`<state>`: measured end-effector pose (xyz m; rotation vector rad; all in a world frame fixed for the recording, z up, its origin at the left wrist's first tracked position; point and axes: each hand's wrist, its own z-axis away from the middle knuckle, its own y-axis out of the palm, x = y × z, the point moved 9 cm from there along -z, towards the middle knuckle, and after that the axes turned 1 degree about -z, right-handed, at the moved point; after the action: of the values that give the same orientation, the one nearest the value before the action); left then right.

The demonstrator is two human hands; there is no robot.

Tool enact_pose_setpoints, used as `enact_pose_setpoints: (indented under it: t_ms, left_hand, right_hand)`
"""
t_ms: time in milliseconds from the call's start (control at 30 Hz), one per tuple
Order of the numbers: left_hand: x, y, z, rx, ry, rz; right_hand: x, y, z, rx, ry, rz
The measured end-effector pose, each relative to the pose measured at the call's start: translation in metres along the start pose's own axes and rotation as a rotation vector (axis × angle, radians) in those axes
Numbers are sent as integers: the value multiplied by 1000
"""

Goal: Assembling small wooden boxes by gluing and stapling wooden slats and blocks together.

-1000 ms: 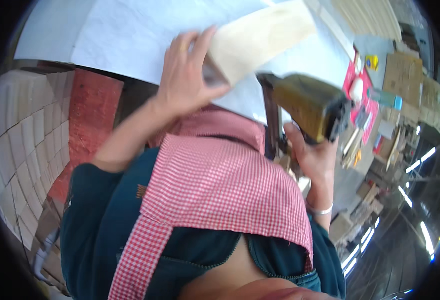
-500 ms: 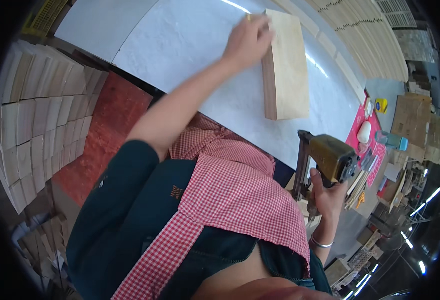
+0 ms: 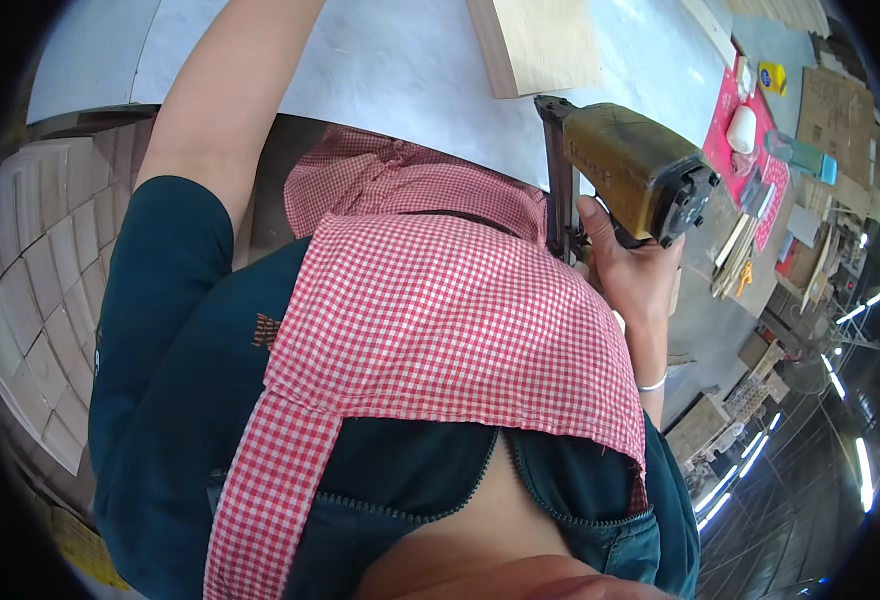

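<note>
Fingers of our right hand (image 3: 636,272) grip brown-and-black boxy nail gun (image 3: 625,165); pale rectangular wooden block (image 3: 545,45) ahead; left fingers, can't tell.

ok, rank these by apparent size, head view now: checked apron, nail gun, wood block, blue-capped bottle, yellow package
1. Checked apron
2. Nail gun and wood block: too close to rank; the block is cut off by the top edge
3. Blue-capped bottle
4. Yellow package

Olive-brown nail gun (image 3: 620,165); pale wooden block (image 3: 548,45) beyond, on tabletop (image 3: 400,75)
</note>
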<state>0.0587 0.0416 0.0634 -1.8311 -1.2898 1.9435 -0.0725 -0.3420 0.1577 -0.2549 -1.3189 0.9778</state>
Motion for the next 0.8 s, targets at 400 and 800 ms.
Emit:
enact_pose_setpoints:
  t_ms: [400,800]
  left_hand:
    - [0,-25,4,-94,-44,-60]
    - [1,-21,28,-223,-62,-228]
  right_hand:
    - [-3,1,4,-91,-62,-121]
    - [-14,-6,3,13,25,-177]
